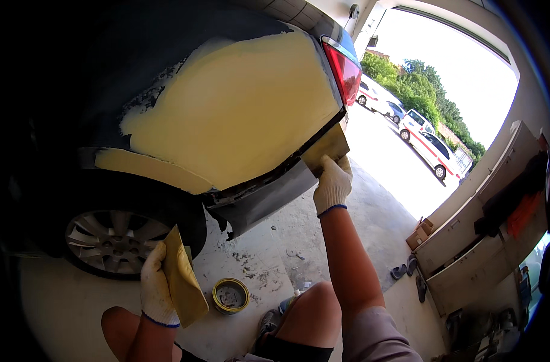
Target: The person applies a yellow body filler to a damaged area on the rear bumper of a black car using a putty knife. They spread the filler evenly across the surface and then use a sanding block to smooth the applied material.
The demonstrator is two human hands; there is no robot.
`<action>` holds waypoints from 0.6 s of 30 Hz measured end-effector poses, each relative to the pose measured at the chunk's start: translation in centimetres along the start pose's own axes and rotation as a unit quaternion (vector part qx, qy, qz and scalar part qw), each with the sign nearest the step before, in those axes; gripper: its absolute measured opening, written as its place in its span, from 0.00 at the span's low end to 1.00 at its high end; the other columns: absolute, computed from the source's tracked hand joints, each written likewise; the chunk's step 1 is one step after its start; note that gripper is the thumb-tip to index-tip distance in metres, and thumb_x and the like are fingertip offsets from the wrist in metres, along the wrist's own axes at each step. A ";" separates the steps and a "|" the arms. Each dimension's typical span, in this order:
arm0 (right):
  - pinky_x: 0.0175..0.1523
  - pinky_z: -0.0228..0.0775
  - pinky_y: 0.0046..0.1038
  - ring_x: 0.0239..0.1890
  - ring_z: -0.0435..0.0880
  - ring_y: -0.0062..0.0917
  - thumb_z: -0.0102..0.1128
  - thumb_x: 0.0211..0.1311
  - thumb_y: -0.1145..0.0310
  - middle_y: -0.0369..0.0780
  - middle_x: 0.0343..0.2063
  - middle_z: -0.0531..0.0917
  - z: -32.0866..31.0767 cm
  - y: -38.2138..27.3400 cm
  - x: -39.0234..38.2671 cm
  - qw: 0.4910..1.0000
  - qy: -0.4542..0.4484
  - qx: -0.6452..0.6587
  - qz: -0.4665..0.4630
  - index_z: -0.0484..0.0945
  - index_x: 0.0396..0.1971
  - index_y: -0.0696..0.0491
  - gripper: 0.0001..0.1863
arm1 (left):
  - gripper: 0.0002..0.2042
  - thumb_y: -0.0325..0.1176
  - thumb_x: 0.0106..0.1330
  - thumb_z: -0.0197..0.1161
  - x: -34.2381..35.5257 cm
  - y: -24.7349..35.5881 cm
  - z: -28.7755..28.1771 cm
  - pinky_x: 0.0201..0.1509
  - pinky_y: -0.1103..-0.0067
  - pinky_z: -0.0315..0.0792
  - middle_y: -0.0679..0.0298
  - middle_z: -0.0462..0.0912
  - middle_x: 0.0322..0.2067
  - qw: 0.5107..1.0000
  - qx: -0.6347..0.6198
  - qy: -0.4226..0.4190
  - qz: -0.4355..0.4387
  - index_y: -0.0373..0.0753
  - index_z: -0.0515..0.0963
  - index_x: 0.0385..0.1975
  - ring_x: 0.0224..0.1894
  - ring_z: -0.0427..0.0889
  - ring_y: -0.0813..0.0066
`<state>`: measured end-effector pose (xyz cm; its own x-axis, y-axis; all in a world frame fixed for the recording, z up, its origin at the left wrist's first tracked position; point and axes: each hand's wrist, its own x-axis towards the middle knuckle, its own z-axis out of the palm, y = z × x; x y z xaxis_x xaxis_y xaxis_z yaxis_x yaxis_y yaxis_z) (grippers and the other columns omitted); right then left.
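A car's rear side panel carries a broad smooth patch of yellow body filler [239, 108], with a narrower strip above the wheel arch. My right hand [334, 186], in a white knit glove, grips a flat yellow-smeared spreader [327, 146] at the patch's lower right edge, below the red tail light [346, 73]. Whether the blade touches the panel, I cannot tell. Down at the left, my gloved left hand [157, 288] holds a filler-coated board [184, 280] upright and tilted beside the wheel [115, 241]. Its fingers are partly hidden behind the board.
Below the patch, a loose-looking grey bumper section [272, 198] juts out. An open round tin [231, 295] stands on the stained floor between the board and my knee. Cabinets [468, 241] line the right wall, shoes [401, 270] near them. Parked cars [432, 148] show outside the doorway.
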<state>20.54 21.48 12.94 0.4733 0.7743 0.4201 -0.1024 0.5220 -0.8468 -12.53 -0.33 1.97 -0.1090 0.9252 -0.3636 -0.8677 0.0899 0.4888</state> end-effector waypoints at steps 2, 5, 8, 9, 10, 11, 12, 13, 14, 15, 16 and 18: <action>0.52 0.78 0.26 0.42 0.87 0.23 0.59 0.70 0.74 0.38 0.45 0.92 2.2 -0.3 4.0 0.994 0.037 -0.072 -0.078 0.87 0.57 0.60 0.19 | 0.18 0.55 0.80 0.60 1.0 0.2 -1.7 0.17 0.74 0.78 0.63 0.84 0.21 1.000 -0.002 0.006 0.002 0.46 0.82 0.40 0.16 0.82 0.70; 0.54 0.78 0.26 0.44 0.89 0.22 0.58 0.75 0.72 0.40 0.47 0.93 2.1 -1.3 10.1 0.982 0.036 -0.110 -0.149 0.88 0.57 0.60 0.17 | 0.19 0.54 0.81 0.59 0.6 -0.3 0.2 0.16 0.74 0.77 0.62 0.83 0.20 0.999 -0.002 0.052 0.001 0.45 0.83 0.39 0.15 0.82 0.69; 0.59 0.79 0.28 0.47 0.90 0.26 0.59 0.76 0.71 0.41 0.49 0.93 3.8 -1.8 12.8 0.977 0.044 -0.150 -0.147 0.88 0.59 0.57 0.18 | 0.19 0.53 0.82 0.57 0.2 0.1 0.0 0.17 0.73 0.80 0.62 0.84 0.22 0.999 0.016 0.028 -0.005 0.44 0.82 0.41 0.16 0.83 0.69; 0.61 0.78 0.30 0.49 0.90 0.28 0.59 0.77 0.70 0.42 0.49 0.92 3.8 -1.6 14.0 0.969 0.051 -0.174 -0.166 0.88 0.60 0.56 0.18 | 0.18 0.52 0.82 0.57 0.2 0.0 0.3 0.17 0.73 0.80 0.62 0.85 0.22 1.000 0.016 0.025 -0.012 0.43 0.82 0.41 0.16 0.83 0.69; 0.62 0.78 0.31 0.51 0.90 0.30 0.59 0.77 0.70 0.43 0.50 0.92 3.7 -1.4 15.1 0.961 0.057 -0.199 -0.184 0.88 0.61 0.55 0.18 | 0.18 0.52 0.82 0.57 0.3 -0.2 0.5 0.17 0.73 0.80 0.61 0.84 0.22 0.999 0.018 0.027 -0.014 0.43 0.83 0.41 0.16 0.83 0.69; 0.64 0.78 0.33 0.53 0.90 0.33 0.60 0.77 0.70 0.44 0.51 0.92 4.1 -0.9 15.4 0.953 0.061 -0.219 -0.198 0.88 0.62 0.55 0.19 | 0.18 0.52 0.81 0.57 0.2 -0.2 0.5 0.17 0.73 0.80 0.61 0.84 0.22 0.999 0.021 0.034 -0.012 0.43 0.83 0.42 0.16 0.83 0.68; 0.68 0.76 0.36 0.59 0.89 0.38 0.61 0.77 0.69 0.47 0.56 0.89 4.2 -0.7 15.7 0.954 0.044 -0.230 -0.187 0.87 0.63 0.52 0.19 | 0.18 0.52 0.81 0.57 0.3 -0.2 0.5 0.17 0.73 0.81 0.61 0.84 0.21 0.999 0.023 0.041 -0.010 0.43 0.83 0.42 0.16 0.83 0.68; 0.68 0.76 0.36 0.59 0.88 0.38 0.61 0.77 0.69 0.47 0.57 0.89 4.3 -0.3 15.8 0.948 0.042 -0.235 -0.209 0.88 0.63 0.52 0.19 | 0.18 0.52 0.81 0.58 0.5 -0.2 0.3 0.17 0.73 0.81 0.61 0.84 0.21 0.999 0.019 0.038 -0.011 0.43 0.83 0.42 0.16 0.83 0.68; 0.69 0.76 0.35 0.59 0.88 0.38 0.61 0.77 0.69 0.47 0.58 0.88 4.2 0.4 15.7 0.942 0.041 -0.242 -0.229 0.88 0.63 0.52 0.19 | 0.18 0.51 0.81 0.58 0.7 -0.4 0.0 0.18 0.74 0.81 0.61 0.84 0.21 0.999 0.014 0.036 -0.015 0.42 0.83 0.42 0.16 0.83 0.68; 0.69 0.75 0.35 0.60 0.88 0.38 0.61 0.77 0.69 0.47 0.59 0.88 4.0 1.0 15.7 0.935 0.040 -0.250 -0.250 0.88 0.62 0.52 0.19 | 0.18 0.51 0.81 0.58 0.8 -0.5 -0.2 0.18 0.74 0.81 0.61 0.84 0.21 0.999 0.010 0.033 -0.019 0.42 0.83 0.42 0.16 0.83 0.68; 0.71 0.74 0.34 0.62 0.87 0.38 0.61 0.76 0.70 0.47 0.60 0.87 3.4 1.5 15.5 0.928 0.045 -0.262 -0.262 0.88 0.63 0.52 0.19 | 0.18 0.51 0.81 0.59 0.7 -0.6 -0.2 0.18 0.74 0.81 0.60 0.85 0.22 0.999 0.010 0.024 -0.025 0.42 0.83 0.42 0.16 0.84 0.67; 0.71 0.74 0.34 0.62 0.87 0.37 0.62 0.76 0.71 0.46 0.59 0.87 4.1 2.8 12.9 0.928 0.036 -0.268 -0.257 0.87 0.63 0.52 0.19 | 0.17 0.51 0.81 0.59 0.3 -0.2 -0.2 0.18 0.73 0.81 0.60 0.85 0.22 1.000 0.009 0.017 -0.023 0.42 0.83 0.42 0.17 0.84 0.67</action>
<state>22.78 34.37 17.35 0.3987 0.4359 0.8068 0.5944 0.5472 -0.5893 -12.49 -0.15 1.54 -0.0857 0.9072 -0.4119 -0.8630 0.1391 0.4857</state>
